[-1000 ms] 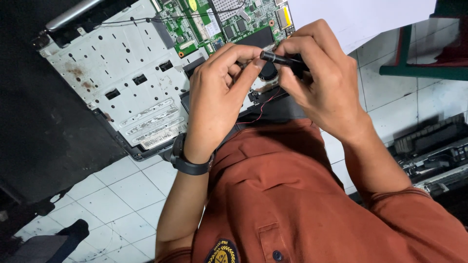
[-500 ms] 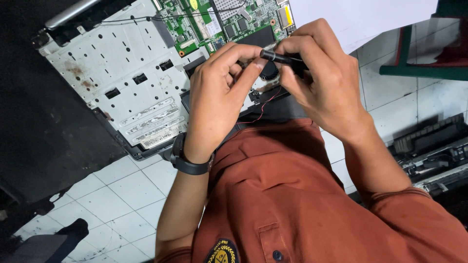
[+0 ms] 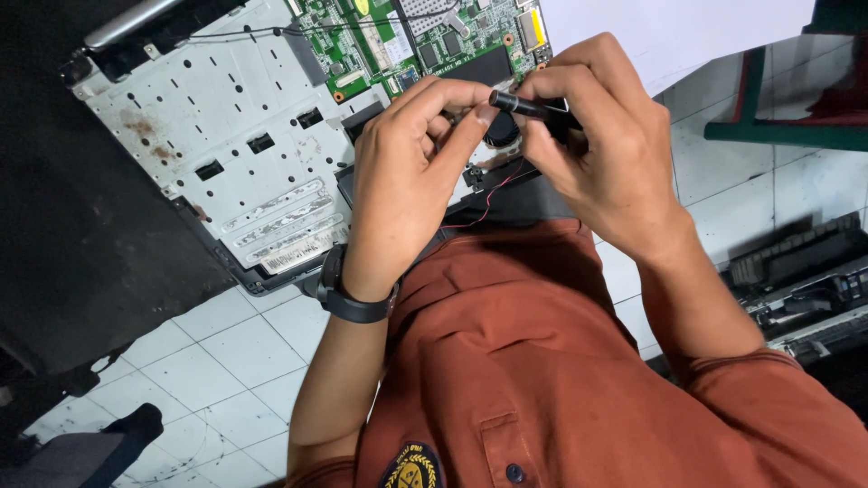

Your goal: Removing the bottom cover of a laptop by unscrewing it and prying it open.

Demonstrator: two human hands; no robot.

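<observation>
We hold a slim black cylindrical tool (image 3: 529,107) in the upper middle of the frame, and most of its length is hidden inside our right hand (image 3: 604,149), whose fingers are curled tight around it. Only the rounded end pokes out to the left, where the thumb and forefinger of our left hand (image 3: 407,172) pinch together on its tip. What kind of tool it is we cannot make out.

Under our hands lies an opened laptop (image 3: 244,154), partly cut off by the top edge of the frame. Its green circuit board (image 3: 398,36) shows at the upper middle, and a grey metal plate (image 3: 208,136) with slots and rust-coloured spots fills the upper left. A pale rectangular label (image 3: 294,255) sits on the plate's lower edge, its print too small to read. A thin red wire (image 3: 493,194) runs out below our fingers, its ends hidden.

A black watch (image 3: 348,294) wraps our left wrist. At the bottom, a round badge (image 3: 411,468) on our rust-brown shirt (image 3: 524,361) is cut off by the frame edge. At the right edge, on the white tiled floor (image 3: 226,361), lies another dark device (image 3: 796,280), only partly in view.
</observation>
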